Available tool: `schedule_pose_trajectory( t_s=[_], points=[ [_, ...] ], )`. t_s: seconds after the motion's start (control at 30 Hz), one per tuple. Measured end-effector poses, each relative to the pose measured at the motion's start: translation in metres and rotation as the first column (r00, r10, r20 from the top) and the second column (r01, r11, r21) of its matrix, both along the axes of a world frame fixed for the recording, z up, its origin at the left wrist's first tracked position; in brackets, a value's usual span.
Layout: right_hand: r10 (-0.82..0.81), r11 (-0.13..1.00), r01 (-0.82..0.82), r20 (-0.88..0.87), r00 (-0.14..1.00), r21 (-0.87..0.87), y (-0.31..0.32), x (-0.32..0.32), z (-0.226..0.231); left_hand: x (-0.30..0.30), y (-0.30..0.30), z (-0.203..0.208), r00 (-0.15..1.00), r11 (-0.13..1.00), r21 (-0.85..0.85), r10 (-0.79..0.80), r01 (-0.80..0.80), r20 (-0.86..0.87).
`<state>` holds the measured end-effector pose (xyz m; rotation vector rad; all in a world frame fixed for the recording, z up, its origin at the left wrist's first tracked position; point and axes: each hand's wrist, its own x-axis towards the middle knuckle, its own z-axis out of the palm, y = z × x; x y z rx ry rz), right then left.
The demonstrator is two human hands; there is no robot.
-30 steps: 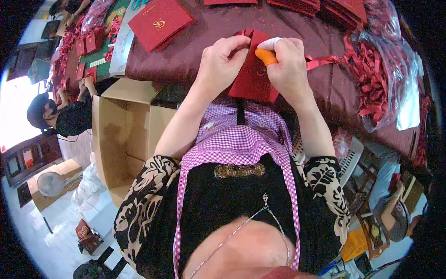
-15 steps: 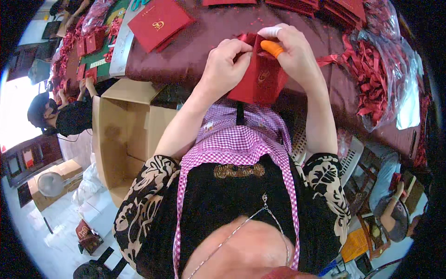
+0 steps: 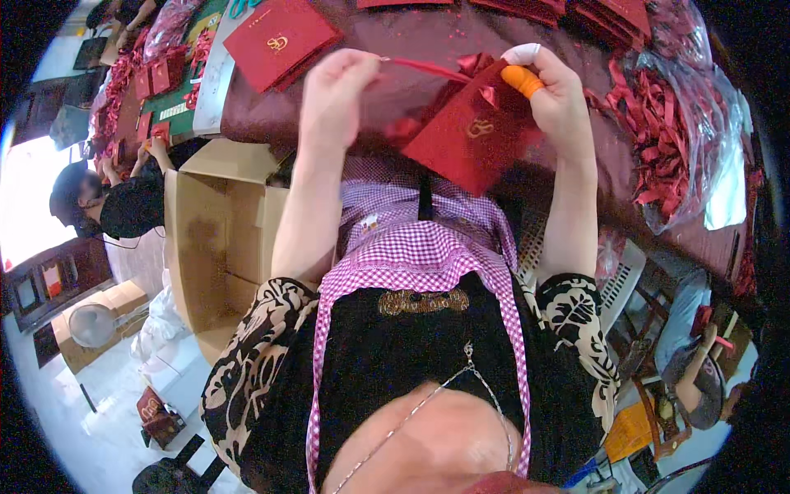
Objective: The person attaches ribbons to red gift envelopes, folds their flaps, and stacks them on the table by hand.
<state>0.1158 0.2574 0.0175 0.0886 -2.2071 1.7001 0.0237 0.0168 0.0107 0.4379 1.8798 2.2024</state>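
Note:
A red paper gift bag (image 3: 461, 132) with a gold emblem hangs tilted over the near table edge. My right hand (image 3: 553, 99), with a white cover on one fingertip and an orange one on another, pinches the bag's upper right corner. From the bag's top a red ribbon (image 3: 424, 66) stretches left to my left hand (image 3: 339, 95), which is closed on the ribbon's end and slightly blurred. A small loop of ribbon shows on the bag's front near the top.
Flat red bags (image 3: 280, 45) are stacked at the back left. A clear plastic bag of red ribbons (image 3: 658, 148) lies at right. An open cardboard box (image 3: 218, 239) stands left below the table. A co-worker (image 3: 123, 202) sits at far left.
My left hand has moved left, away from the bag, drawing the ribbon out straight. My right hand has shifted right, and the bag now tilts.

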Motion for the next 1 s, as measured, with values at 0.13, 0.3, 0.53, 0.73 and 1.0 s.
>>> schedule_pose_trajectory(
  t_s=[0.13,0.3,0.53,0.73,1.0],
  points=[
    [-0.054,0.999,0.054,0.043,0.998,-0.003,0.01,-0.001,-0.005,-0.025,-0.018,0.0,0.978,0.965,0.222,0.1,-0.14,0.182],
    [-0.104,0.993,0.099,0.066,0.992,0.072,0.003,-0.006,-0.008,-0.024,-0.01,-0.015,0.975,0.975,-0.022,0.222,-0.221,0.015],
    [-0.159,0.98,0.158,0.0,0.987,0.118,-0.006,-0.022,-0.026,0.023,0.012,-0.007,0.714,0.8,-0.544,-0.224,-0.253,-0.663],
    [-0.127,0.976,0.128,-0.018,0.992,0.176,0.004,-0.011,-0.031,0.013,-0.004,-0.009,0.884,0.8,-0.582,-0.159,-0.146,-0.439],
    [-0.565,0.513,0.342,0.009,0.825,0.787,0.112,0.059,-0.04,0.001,-0.011,-0.012,0.981,0.809,-0.587,-0.086,-0.033,-0.174]
  ],
)
